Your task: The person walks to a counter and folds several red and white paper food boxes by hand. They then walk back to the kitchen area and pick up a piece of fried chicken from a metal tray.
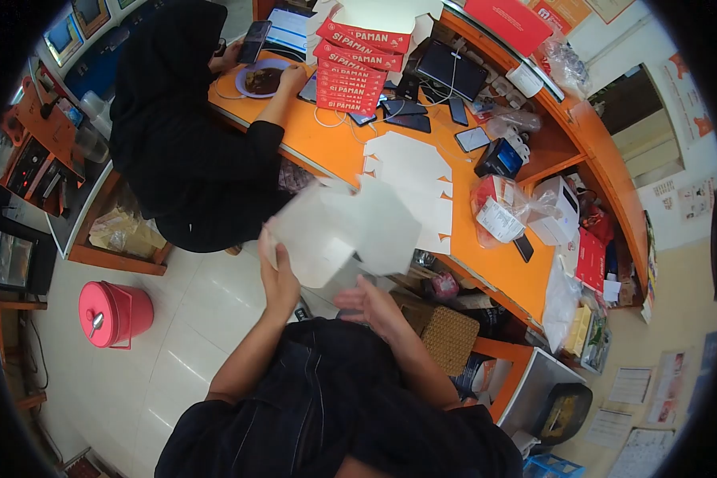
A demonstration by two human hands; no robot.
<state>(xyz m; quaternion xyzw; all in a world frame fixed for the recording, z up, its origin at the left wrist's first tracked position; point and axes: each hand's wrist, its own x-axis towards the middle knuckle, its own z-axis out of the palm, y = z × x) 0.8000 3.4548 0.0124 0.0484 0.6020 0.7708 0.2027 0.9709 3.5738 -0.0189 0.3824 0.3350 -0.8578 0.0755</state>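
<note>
A partly folded white cardboard box (319, 235), blurred by motion, is held up in front of my body. My left hand (279, 275) grips its left side, with the thumb on the near face. Below the box's right half, my right hand (372, 307) has its fingers stretched out and seems to hold nothing. Beyond the box, a flat white cardboard blank (414, 179) with notched edges lies on the orange counter (502, 267). Behind that rises a stack of red-sided "SI PAMAN" boxes (350, 80), the upper ones open.
A person in black (191, 143) sits at the left with a phone (254, 41) and a plate of food (263, 81). Several phones, a card terminal (499, 158) and a plastic-wrapped package (498, 211) lie on the counter. A pink bucket (115, 315) stands on the floor.
</note>
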